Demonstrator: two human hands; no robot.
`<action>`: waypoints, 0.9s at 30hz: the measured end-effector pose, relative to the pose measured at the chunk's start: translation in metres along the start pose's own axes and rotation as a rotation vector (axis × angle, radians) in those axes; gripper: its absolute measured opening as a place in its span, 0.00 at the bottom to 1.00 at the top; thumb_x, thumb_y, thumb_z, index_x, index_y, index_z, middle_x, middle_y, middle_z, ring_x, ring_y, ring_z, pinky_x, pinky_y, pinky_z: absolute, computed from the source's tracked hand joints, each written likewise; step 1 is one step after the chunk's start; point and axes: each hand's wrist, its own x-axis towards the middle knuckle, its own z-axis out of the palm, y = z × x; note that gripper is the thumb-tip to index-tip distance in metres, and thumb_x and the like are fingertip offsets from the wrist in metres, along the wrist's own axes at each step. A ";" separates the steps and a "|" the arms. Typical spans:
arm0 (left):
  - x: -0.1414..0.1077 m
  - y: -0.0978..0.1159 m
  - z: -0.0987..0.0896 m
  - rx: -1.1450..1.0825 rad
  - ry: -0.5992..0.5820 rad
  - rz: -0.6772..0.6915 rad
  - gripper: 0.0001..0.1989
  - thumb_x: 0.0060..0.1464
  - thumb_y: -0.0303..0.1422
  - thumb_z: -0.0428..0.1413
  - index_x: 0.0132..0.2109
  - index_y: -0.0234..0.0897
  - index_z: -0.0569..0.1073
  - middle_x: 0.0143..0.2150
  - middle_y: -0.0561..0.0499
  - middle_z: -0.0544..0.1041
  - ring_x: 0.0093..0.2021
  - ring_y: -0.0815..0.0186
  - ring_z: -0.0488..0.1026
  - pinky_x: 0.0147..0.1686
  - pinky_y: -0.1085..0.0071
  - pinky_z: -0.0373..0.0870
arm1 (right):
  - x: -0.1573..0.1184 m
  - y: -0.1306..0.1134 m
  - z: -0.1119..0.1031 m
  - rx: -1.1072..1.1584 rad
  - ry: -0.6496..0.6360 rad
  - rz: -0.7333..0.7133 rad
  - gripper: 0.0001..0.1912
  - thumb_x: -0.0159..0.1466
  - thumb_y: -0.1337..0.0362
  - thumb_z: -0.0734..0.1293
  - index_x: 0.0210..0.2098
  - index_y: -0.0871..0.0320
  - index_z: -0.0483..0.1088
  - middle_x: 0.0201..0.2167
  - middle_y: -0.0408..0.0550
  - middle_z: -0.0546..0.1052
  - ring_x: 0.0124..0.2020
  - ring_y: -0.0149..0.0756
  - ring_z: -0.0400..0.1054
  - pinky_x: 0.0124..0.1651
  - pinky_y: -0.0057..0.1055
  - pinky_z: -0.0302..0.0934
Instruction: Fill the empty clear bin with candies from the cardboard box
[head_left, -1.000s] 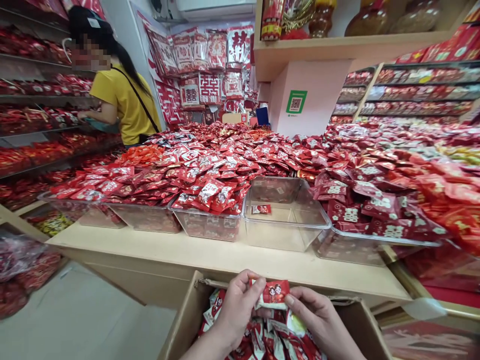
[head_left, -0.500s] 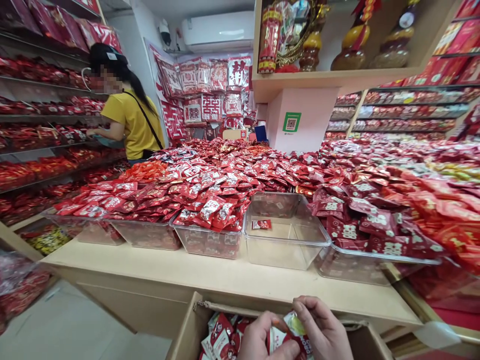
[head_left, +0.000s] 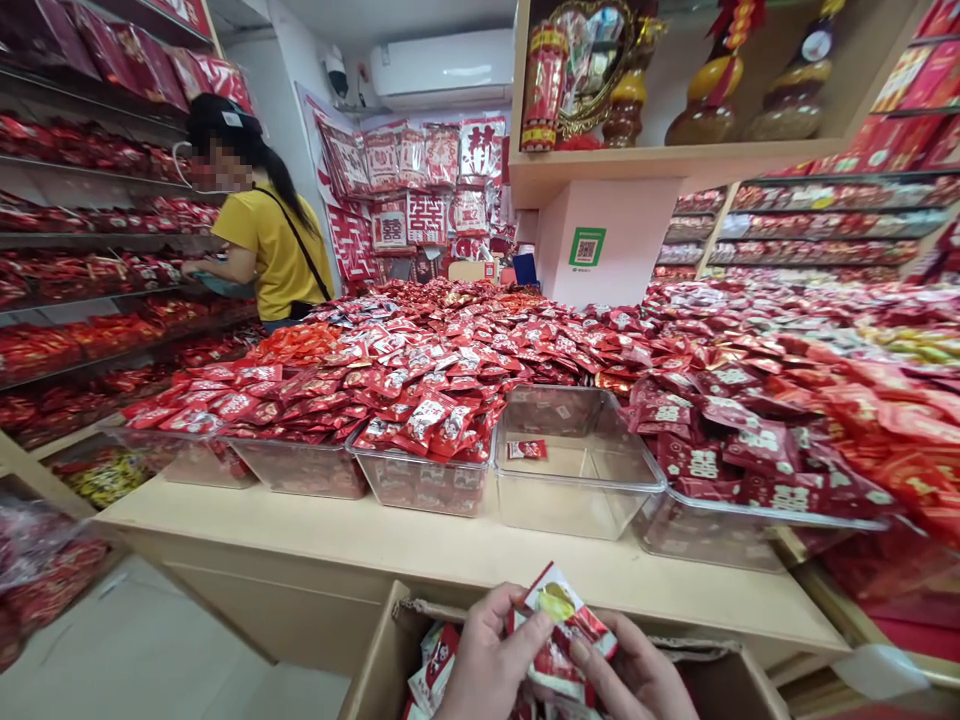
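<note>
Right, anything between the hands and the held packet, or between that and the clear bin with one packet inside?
Nothing visible separates the left hand or right hand from the held packet; both touch it. Toward the clear bin, its front wall stands in the way; its top is open.

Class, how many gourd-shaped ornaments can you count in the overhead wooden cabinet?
3: the left gourd-shaped ornament, the middle gourd-shaped ornament, and the right gourd-shaped ornament, all on the floor of the wooden cabinet. Others may be hidden.
</note>
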 end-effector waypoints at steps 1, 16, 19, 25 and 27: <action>-0.001 0.003 0.000 -0.004 0.006 -0.030 0.13 0.41 0.40 0.59 0.32 0.35 0.71 0.21 0.55 0.72 0.18 0.72 0.65 0.17 0.76 0.64 | 0.000 -0.003 -0.003 -0.030 -0.006 -0.008 0.14 0.54 0.56 0.65 0.34 0.59 0.69 0.27 0.50 0.75 0.29 0.38 0.69 0.32 0.30 0.65; -0.002 0.019 0.004 -0.042 0.010 -0.070 0.19 0.44 0.33 0.59 0.45 0.39 0.66 0.37 0.51 0.76 0.31 0.67 0.72 0.28 0.72 0.72 | 0.006 -0.015 -0.023 -0.455 0.081 -0.520 0.20 0.58 0.76 0.55 0.42 0.52 0.70 0.46 0.50 0.69 0.48 0.36 0.63 0.47 0.34 0.62; 0.000 0.018 0.003 0.021 0.003 -0.004 0.19 0.43 0.32 0.59 0.44 0.37 0.66 0.35 0.50 0.76 0.30 0.66 0.73 0.27 0.71 0.72 | 0.006 -0.019 -0.024 -0.334 0.112 -0.368 0.17 0.60 0.72 0.56 0.46 0.53 0.66 0.45 0.50 0.70 0.47 0.36 0.64 0.47 0.34 0.61; 0.001 0.014 0.003 0.079 -0.037 0.049 0.18 0.43 0.32 0.59 0.43 0.38 0.67 0.35 0.51 0.77 0.32 0.66 0.73 0.29 0.71 0.72 | 0.005 -0.029 -0.023 -0.428 0.011 -0.209 0.12 0.56 0.63 0.64 0.40 0.56 0.68 0.30 0.47 0.71 0.28 0.32 0.64 0.31 0.28 0.61; 0.002 0.014 0.003 0.059 -0.036 0.033 0.17 0.44 0.32 0.58 0.44 0.38 0.67 0.36 0.50 0.77 0.33 0.66 0.74 0.32 0.70 0.73 | 0.005 -0.029 -0.024 -0.323 0.064 -0.170 0.07 0.57 0.63 0.64 0.36 0.56 0.67 0.31 0.47 0.71 0.30 0.32 0.65 0.33 0.28 0.62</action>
